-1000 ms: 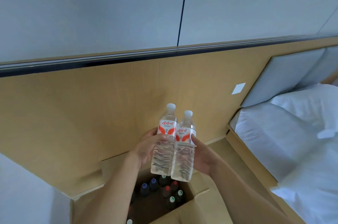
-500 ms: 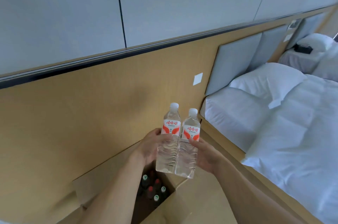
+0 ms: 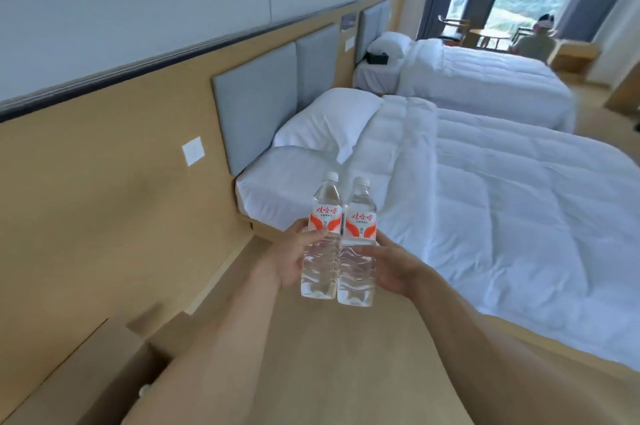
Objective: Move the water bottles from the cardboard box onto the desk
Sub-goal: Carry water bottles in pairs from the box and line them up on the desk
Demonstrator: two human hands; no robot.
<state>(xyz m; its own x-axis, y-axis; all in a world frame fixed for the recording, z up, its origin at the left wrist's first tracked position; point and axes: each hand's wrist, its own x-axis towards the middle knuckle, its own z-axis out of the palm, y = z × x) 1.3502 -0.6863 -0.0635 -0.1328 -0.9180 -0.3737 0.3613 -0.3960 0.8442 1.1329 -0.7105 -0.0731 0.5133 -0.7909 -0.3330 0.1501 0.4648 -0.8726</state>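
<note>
Meanwhile the view had swung away from the cardboard box [image 3: 79, 376], which a second earlier lay right beneath the two water bottles [image 3: 337, 244] and now sat low and left of them, its inside almost wholly hidden. The left hand [image 3: 294, 258] curled round one bottle and the right hand [image 3: 391, 268] round the other, pressing them upright and touching, side by side. Beyond the bottles lay a white bed [image 3: 485, 216]. No desk showed, so the carry probably had some way to go.

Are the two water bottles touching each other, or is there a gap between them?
Touching. The head view shows the left bottle and the right bottle pressed side by side from labels to bases, held between the left hand and right hand.
</note>
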